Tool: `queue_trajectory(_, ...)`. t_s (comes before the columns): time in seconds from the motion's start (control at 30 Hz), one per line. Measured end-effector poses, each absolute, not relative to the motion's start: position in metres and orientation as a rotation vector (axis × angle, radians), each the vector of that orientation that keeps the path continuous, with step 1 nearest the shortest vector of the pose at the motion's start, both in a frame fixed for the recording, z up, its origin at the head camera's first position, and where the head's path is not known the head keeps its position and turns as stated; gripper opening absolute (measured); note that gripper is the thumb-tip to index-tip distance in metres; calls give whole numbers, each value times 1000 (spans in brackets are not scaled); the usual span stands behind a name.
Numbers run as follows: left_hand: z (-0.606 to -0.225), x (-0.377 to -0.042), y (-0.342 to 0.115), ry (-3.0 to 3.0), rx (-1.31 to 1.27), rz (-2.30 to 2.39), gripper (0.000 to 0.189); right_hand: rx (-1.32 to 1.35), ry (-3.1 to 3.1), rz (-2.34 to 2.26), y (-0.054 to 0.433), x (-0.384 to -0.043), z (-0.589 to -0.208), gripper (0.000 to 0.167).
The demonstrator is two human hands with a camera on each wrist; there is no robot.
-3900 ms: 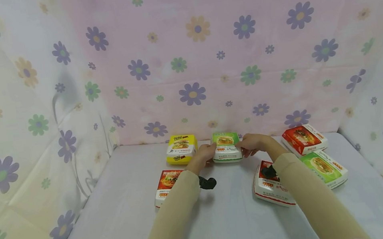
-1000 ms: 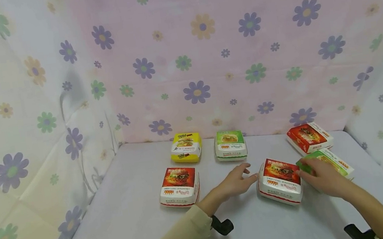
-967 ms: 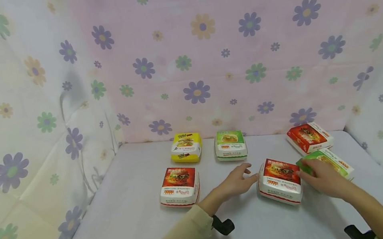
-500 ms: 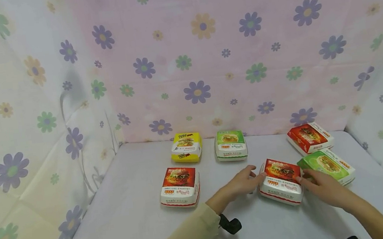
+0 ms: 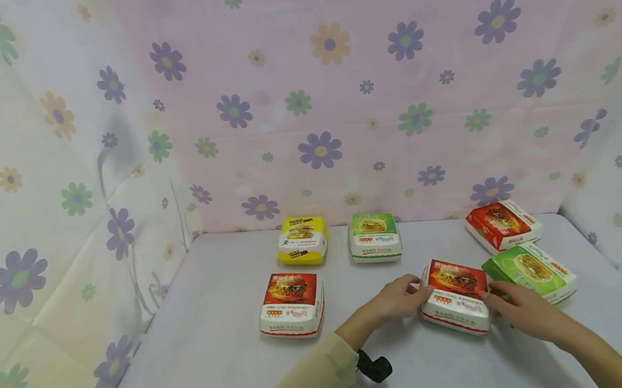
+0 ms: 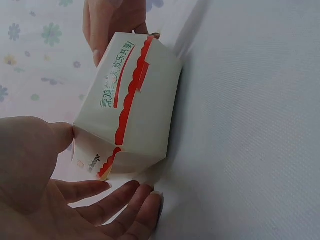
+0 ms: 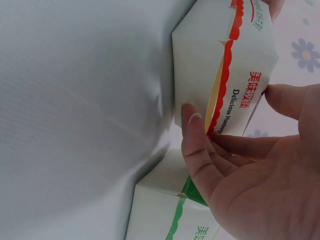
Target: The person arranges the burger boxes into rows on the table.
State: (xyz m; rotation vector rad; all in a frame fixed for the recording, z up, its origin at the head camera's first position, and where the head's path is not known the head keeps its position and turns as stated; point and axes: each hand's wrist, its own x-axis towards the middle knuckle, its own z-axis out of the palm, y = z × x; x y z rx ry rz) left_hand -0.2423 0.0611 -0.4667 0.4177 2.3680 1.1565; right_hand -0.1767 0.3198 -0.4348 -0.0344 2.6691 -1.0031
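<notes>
A red-and-white burger box stands on the white table between my two hands. My left hand holds its left side: in the left wrist view the thumb lies at the top corner of the burger box, with the fingers low beside it. From the other side my right hand grips the burger box, thumb on the top edge and fingertips against the side wall. Close behind the right hand is a green-and-white burger box, which also shows in the right wrist view.
Another red-and-white burger box sits at the left. Further back are a yellow box, a green-and-white box and a red box. Flower-printed cloth hangs behind the table.
Both hands have left the back green box. The left hand has come right to the front red-and-white box; the right hand has drawn from the green box onto its right side.
</notes>
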Motion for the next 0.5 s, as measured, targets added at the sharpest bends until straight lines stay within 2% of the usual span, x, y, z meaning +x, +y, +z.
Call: queue_trajectory(0.5, -460, -221, 59, 2375, 355, 1140, 54, -36, 2621, -1017, 310, -189, -441, 76)
